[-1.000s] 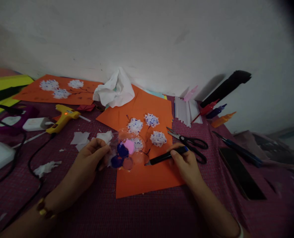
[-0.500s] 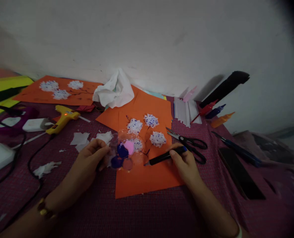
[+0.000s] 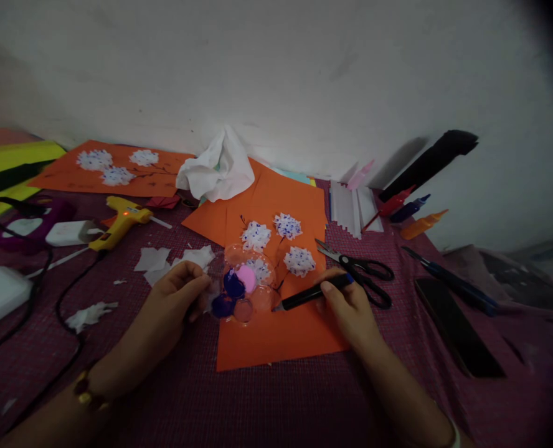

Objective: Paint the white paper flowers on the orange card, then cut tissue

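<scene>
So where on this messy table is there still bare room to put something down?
Bare cloth lies along the near edge, between the forearms below the orange sheet, and between the scissors and the phone. It is crowded left around the glue gun, cable and paper scraps.

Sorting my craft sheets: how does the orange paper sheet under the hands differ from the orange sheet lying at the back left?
The near orange paper sheet lies under the clear plastic paint palette and the black marker; the far orange sheet lies bare by the wall. The near one carries flowers dotted dark blue; the far one's flowers look paler. Both bear three white paper flowers on thin dark stems.
</scene>
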`<state>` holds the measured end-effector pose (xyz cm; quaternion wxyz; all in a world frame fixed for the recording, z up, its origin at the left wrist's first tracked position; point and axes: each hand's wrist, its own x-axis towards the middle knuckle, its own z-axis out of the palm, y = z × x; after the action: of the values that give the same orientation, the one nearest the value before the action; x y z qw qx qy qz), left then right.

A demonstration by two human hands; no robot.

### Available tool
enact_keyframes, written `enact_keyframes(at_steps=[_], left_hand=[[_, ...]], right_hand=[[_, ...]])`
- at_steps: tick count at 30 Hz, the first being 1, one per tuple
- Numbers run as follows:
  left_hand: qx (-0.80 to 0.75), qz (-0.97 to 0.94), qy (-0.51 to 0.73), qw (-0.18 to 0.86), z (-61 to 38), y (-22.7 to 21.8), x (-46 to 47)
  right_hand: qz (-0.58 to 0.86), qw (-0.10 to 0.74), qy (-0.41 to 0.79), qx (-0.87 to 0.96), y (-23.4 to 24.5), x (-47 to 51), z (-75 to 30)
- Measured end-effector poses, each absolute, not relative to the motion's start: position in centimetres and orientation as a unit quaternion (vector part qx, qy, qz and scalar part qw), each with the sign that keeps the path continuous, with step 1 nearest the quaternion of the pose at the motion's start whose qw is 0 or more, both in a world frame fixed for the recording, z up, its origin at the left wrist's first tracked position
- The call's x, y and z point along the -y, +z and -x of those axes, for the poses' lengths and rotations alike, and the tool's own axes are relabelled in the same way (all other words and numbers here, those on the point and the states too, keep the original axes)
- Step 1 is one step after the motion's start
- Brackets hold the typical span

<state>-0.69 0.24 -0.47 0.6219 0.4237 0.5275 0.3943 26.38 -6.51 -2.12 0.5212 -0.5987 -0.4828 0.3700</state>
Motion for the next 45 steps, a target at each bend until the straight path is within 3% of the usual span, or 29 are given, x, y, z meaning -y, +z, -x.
enact_keyframes(at_steps=[45], left_hand=[[-0.504, -0.461, 0.357, 0.637, 0.93, -0.51, 0.01]], right_hand=[[0.588, 0.51, 0.402, 0.482, -1.86, 6.56, -25.59]])
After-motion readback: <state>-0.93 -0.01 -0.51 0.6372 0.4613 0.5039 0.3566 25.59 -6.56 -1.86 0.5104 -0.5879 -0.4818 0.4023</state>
